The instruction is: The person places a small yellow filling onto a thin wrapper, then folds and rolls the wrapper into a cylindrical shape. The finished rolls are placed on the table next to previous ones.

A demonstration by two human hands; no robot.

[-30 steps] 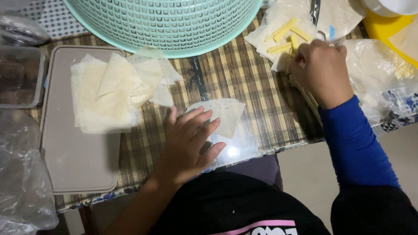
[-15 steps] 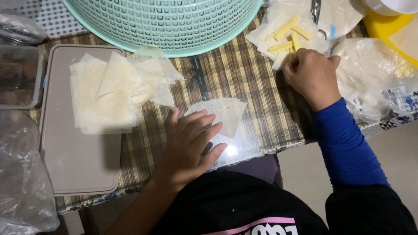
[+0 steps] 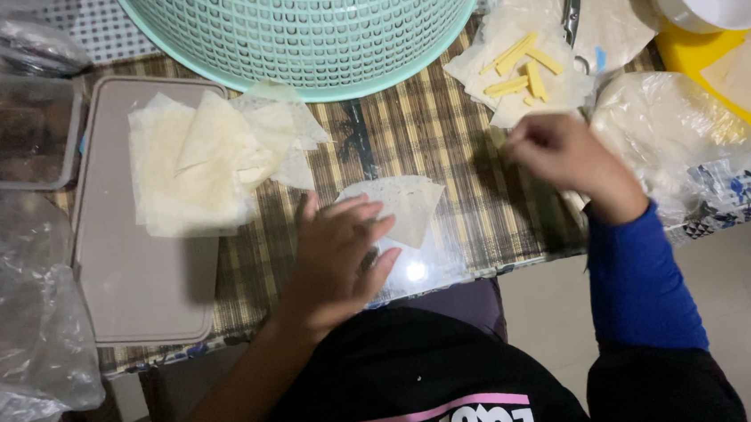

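Thin pale wrapper sheet (image 3: 411, 204) flat on table, partly covered

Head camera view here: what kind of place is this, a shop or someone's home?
Most likely a home kitchen or dining table used for food preparation. A stack of thin pastry wrappers lies on a tray, yellow cheese-like sticks lie on plastic, and a pale green basket stands on the plaid tablecloth.
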